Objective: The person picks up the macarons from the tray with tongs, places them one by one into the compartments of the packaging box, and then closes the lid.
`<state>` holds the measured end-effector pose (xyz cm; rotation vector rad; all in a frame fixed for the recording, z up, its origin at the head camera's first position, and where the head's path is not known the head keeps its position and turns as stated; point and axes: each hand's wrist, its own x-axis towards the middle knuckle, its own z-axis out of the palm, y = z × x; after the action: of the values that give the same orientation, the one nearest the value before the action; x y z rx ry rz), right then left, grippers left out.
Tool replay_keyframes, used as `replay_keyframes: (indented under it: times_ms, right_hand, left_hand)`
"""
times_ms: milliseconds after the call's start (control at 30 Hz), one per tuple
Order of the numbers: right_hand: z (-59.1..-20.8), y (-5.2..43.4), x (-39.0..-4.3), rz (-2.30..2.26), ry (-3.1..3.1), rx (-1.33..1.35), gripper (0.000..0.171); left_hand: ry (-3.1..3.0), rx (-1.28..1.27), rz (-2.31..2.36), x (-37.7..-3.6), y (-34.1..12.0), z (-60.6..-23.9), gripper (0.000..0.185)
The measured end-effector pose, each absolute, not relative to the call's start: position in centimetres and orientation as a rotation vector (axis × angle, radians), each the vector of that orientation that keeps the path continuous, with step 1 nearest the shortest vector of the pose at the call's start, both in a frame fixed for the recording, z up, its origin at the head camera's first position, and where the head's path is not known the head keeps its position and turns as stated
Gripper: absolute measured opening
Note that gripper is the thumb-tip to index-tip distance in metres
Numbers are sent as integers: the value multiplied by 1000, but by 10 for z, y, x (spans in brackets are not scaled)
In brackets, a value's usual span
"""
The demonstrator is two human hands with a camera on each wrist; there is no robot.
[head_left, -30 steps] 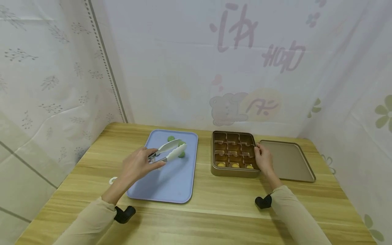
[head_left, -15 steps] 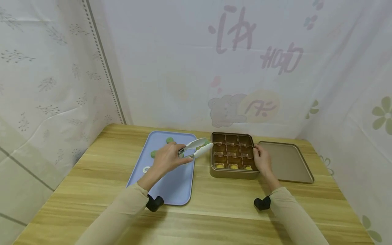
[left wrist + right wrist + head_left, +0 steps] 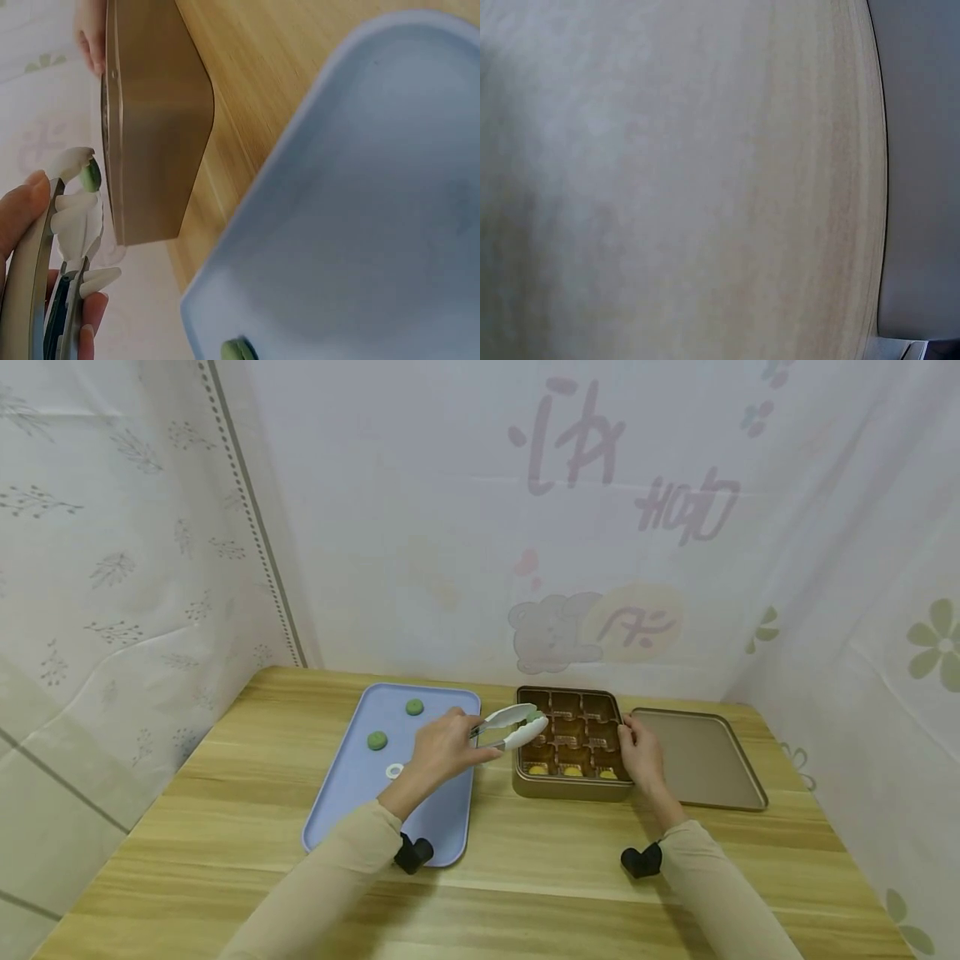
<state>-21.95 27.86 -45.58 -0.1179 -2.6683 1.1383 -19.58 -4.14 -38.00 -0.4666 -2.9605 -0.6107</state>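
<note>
Gripping tongs (image 3: 510,727) in the left hand (image 3: 442,749), carrying a green ball (image 3: 534,716) over the box (image 3: 573,787), well above its back-left cell. Holding the box side with the right hand (image 3: 643,755), fingers curled on the rim, keeping it steady on the table (image 3: 525,877).

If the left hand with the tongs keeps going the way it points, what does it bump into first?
Probably the gold box: the left hand aims its tongs, pinching a green ball, over the box's near-left cells. Depth is unclear.
</note>
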Motion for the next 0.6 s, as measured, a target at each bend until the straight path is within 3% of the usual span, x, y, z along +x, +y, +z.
replay_keyframes:
  times_ms: [600]
  right_hand:
    - [-455, 277, -219, 1133, -2655, -134, 39]
  left_hand:
    - [-2945, -467, -573, -198, -17, -386, 48]
